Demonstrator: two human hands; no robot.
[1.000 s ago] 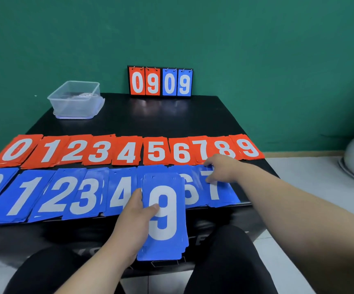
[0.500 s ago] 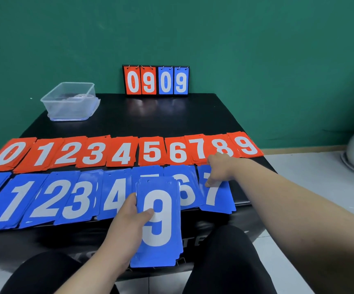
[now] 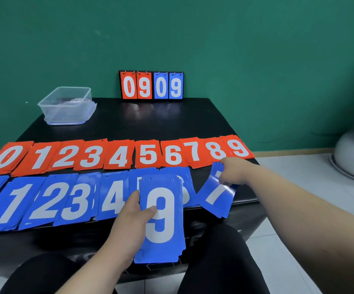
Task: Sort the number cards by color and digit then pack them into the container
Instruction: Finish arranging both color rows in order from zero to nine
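Left hand (image 3: pixel 129 225) grips blue 9 stack (image 3: pixel 161 221), thumb on its face. Right hand (image 3: pixel 233 171) pinches blue 7 cards (image 3: pixel 215 196), tilted over tabletop (image 3: pixel 150 124) edge. Blue row (image 3: pixel 44 200) left of both hands, red row (image 3: pixel 91 155) just past it. Container (image 3: pixel 51 112) far beyond left hand.

Number cards (image 3: pixel 148 154) stacked in two rows; container (image 3: pixel 66 107) at 10 o'clock.
Red stacks (image 3: pixel 91 155), digits 0–9, form the far row, edges overlapping. Blue stacks (image 3: pixel 44 200), 0–6, form the near row, 5 and 6 partly hidden. Blue 9 stack (image 3: pixel 163 230), 6 o'clock, held in the left hand (image 3: pixel 129 221). Blue 7 stack (image 3: pixel 216 198), 4 o'clock, tilted and bent, pinched by the right hand (image 3: pixel 234 170). Container clear, upright, well apart from the cards.
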